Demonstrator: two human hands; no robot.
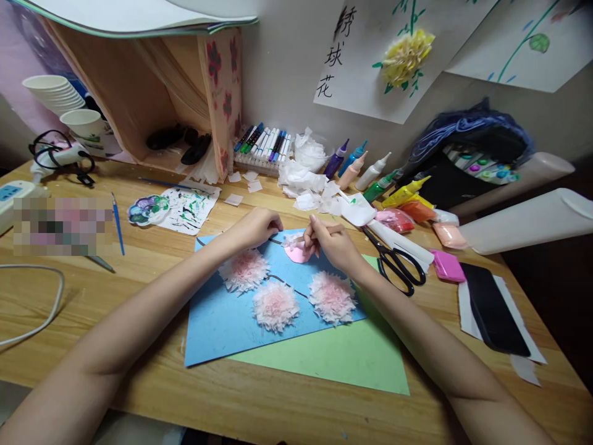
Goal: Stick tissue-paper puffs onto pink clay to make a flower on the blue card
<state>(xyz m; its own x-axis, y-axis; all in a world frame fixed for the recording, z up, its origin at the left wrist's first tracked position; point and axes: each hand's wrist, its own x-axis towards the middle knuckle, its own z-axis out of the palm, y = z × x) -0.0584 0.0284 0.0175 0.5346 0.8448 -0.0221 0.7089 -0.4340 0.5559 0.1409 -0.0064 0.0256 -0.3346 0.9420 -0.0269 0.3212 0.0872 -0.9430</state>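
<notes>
A blue sheet (222,337) carries several pale pink ruffled tissue flowers, among them a left flower (245,271), a lower flower (276,305) and a right flower (332,298). Dark painted stems run between them. At the sheet's upper edge lies a flat pink disc (299,254) with white tissue tufts (293,240) on its upper part. My right hand (332,242) is over the disc, its fingers pinched at the tufts; what they hold is too small to name. My left hand (260,226) rests at the sheet's top edge, fingers curled down, their tips partly hidden.
Black-handled scissors (402,267) and a phone (495,309) lie to the right. Under the blue sheet is a green sheet (333,361). Paint bottles (375,170), tissue (303,176) and markers (264,145) stand behind. A brush (118,225) and painted paper (188,210) lie left.
</notes>
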